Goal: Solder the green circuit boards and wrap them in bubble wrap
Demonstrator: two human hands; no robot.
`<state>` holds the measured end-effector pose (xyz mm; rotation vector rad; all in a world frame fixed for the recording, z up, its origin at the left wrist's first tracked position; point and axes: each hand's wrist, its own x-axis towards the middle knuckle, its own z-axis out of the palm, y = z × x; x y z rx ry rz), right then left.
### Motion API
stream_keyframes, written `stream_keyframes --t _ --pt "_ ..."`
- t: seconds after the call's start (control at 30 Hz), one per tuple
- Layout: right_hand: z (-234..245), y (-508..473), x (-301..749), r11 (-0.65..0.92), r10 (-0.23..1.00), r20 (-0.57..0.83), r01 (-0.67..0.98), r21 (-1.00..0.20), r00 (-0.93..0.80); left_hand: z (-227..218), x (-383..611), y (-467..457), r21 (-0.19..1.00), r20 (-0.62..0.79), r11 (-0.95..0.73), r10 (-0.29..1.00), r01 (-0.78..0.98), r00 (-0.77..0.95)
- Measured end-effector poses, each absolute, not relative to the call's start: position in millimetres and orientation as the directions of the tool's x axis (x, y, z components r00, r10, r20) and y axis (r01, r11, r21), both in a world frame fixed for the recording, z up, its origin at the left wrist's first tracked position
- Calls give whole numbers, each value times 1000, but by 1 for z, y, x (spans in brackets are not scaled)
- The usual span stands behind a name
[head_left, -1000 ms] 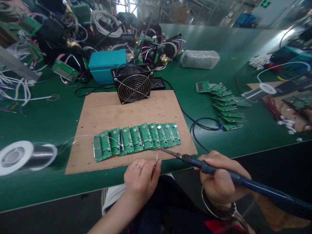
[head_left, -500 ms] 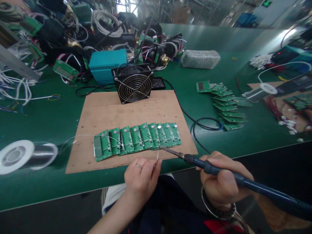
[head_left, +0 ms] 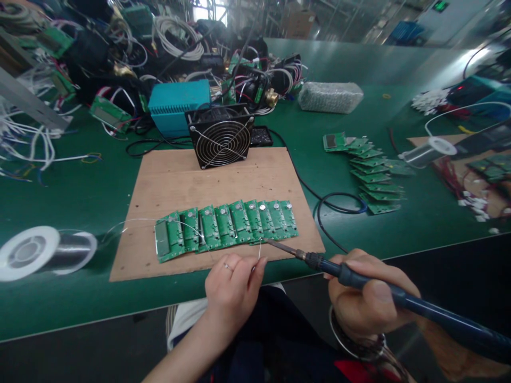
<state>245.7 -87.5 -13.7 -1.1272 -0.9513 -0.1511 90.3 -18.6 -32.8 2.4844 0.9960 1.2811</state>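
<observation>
Several green circuit boards (head_left: 227, 226) lie overlapping in a row on a brown cardboard sheet (head_left: 167, 175). My left hand (head_left: 233, 282), at the sheet's front edge, pinches a thin solder wire (head_left: 260, 250) whose end points up at the lower edge of the boards. That wire runs back in a loop to a solder spool (head_left: 74, 252) on the left. Wrapped around a dark blue soldering iron (head_left: 359, 279) is my right hand (head_left: 367, 303). The iron's tip is close to the wire's end, right at the boards' lower edge; whether they touch I cannot tell.
A black fan (head_left: 223, 141) stands at the back of the cardboard, before a teal box (head_left: 179, 103). A black cable (head_left: 339, 199) curls on the right, near more stacked boards (head_left: 375, 175). Wired assemblies are heaped at the back left. A bubble-wrapped pack (head_left: 330, 97) lies behind.
The soldering iron's tip has drawn slightly to the right, away from the wire's end. My left hand keeps its pinch in nearly the same place. The whole view has shifted a little.
</observation>
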Motion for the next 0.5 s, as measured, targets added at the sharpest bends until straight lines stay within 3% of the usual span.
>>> stream_keyframes --t 0.13,0.2,0.33,0.5 --pt "-11 -89 242 470 316 725 563 -680 612 -33 86 -22 424 718 -806 577 414 389" --pt "-9 -91 241 462 415 725 558 -689 550 -32 85 -23 416 736 -833 544 364 403" --pt "-7 -91 242 467 656 710 602 -648 255 -25 84 -23 444 739 -863 504 241 447" --pt "-9 -86 240 510 745 662 570 -644 81 -16 84 -23 480 719 -864 488 155 494"
